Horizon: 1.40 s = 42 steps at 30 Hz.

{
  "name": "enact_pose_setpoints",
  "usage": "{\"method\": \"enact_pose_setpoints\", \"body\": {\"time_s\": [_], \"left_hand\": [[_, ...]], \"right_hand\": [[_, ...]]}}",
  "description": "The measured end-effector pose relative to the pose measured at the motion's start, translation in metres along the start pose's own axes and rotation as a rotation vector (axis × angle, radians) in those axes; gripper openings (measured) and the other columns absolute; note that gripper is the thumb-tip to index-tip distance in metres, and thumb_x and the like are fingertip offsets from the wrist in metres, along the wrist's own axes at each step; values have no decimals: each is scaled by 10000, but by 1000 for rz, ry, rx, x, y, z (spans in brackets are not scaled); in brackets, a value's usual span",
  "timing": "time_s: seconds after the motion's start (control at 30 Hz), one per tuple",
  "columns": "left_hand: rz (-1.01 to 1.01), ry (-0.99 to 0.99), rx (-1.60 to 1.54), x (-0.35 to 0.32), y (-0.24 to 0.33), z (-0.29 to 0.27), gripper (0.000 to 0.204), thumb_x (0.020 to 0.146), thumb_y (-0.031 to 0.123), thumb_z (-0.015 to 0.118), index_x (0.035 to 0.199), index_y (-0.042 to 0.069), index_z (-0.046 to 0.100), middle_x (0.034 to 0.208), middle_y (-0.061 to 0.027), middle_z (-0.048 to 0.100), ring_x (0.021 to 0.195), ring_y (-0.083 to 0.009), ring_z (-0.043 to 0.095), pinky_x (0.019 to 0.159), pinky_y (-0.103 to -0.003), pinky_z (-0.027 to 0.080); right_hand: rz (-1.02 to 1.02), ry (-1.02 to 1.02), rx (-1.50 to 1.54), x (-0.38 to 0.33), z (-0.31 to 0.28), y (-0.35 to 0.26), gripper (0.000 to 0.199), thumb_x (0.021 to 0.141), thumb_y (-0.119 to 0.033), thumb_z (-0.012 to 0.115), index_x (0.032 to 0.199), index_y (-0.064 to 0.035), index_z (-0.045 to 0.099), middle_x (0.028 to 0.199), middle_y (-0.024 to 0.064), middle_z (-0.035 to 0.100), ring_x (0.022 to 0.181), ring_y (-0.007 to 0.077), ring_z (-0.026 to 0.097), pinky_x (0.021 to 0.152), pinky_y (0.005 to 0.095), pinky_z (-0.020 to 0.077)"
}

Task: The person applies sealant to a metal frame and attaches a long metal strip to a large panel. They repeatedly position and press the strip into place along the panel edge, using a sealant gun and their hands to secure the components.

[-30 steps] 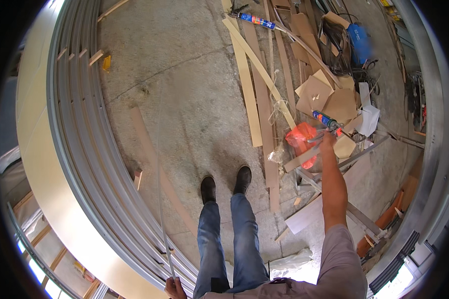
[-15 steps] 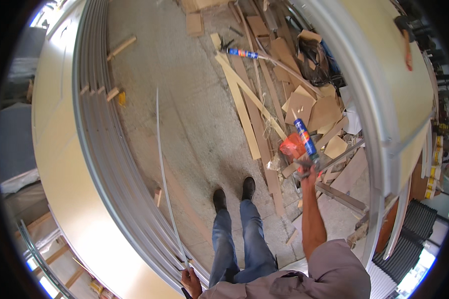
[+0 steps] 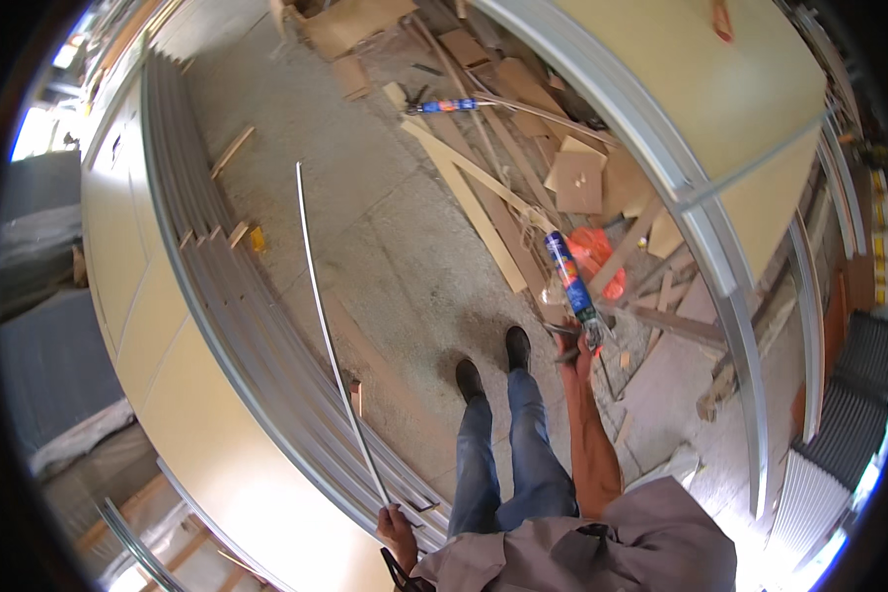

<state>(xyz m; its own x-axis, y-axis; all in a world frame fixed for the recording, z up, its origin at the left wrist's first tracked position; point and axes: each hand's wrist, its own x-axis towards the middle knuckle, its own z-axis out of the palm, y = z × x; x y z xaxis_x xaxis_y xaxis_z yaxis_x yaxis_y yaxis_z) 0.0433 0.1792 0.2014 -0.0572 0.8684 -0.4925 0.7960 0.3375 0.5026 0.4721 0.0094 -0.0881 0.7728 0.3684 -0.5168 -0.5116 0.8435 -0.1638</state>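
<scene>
My left hand (image 3: 398,533), low in the view, is closed around the near end of a long, thin metal strip (image 3: 311,255). The strip slants up and away over the concrete floor. My right hand (image 3: 573,347) grips a caulking gun (image 3: 590,332) loaded with a blue cartridge (image 3: 568,272), its nozzle end tilted away from me. Behind the cartridge lies a crumpled orange plastic bag (image 3: 592,259) on the floor. A second caulking gun (image 3: 416,106) with a blue cartridge rests on the scrap boards farther off.
Long grey metal profiles (image 3: 252,340) run along the left, beside a pale panel (image 3: 217,454). Another pale panel (image 3: 651,59) with a metal frame (image 3: 651,113) stands on the right. Wood strips (image 3: 479,212) and cardboard scraps (image 3: 574,183) lie about. Dark corrugated sheets (image 3: 844,380) are at the right rim.
My right hand has brought the caulking gun leftward and nearer my body. My view has turned, shifting the surroundings. My left hand still holds the metal strip.
</scene>
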Motion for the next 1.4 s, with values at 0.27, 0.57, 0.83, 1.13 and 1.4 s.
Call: {"method": "enact_pose_setpoints", "body": {"time_s": [0.27, 0.57, 0.83, 1.13, 1.4], "left_hand": [[49, -99, -59, -7, -18, -3, 334, 945, 257, 539, 759, -5, 634, 512, -28, 487, 456, -104, 444, 425, -285, 322], [294, -106, -149, 24, 18, -44, 360, 950, 273, 529, 745, -10, 616, 517, -48, 469, 477, -139, 427, 448, -320, 326], [529, -23, -69, 10, 104, -76, 378, 971, 284, 512, 745, -12, 577, 522, -47, 446, 474, -149, 403, 454, -328, 317], [595, 137, -34, -68, 227, -81, 354, 995, 278, 480, 796, 7, 590, 532, -3, 411, 476, -103, 397, 448, -277, 312], [932, 56, -80, 7, 368, -25, 349, 984, 225, 518, 704, 33, 439, 538, -32, 419, 491, -95, 388, 439, -298, 314]], "right_hand": [[-154, 275, -531, -109, 121, -19, 553, 943, -304, 604, 1388, -43, 406, 1368, 187, 491, 1264, 377, 493, 1031, 495, 439], [-312, 479, -1004, -138, 246, -94, 265, 928, -210, 619, 1110, -19, 597, 911, 93, 661, 806, 234, 671, 630, 438, 565], [-295, 805, -981, -26, 163, -140, 322, 855, -296, 691, 991, -12, 620, 826, 126, 644, 697, 256, 620, 557, 437, 473], [-462, 741, -1402, -31, 128, -138, 585, 751, -451, 741, 1146, -44, 601, 1047, 192, 664, 993, 370, 619, 829, 443, 489], [-151, 938, -1617, -58, 140, -118, 924, 732, -535, 721, 1407, -2, 383, 1363, 233, 494, 1251, 374, 489, 1028, 445, 403]]}}
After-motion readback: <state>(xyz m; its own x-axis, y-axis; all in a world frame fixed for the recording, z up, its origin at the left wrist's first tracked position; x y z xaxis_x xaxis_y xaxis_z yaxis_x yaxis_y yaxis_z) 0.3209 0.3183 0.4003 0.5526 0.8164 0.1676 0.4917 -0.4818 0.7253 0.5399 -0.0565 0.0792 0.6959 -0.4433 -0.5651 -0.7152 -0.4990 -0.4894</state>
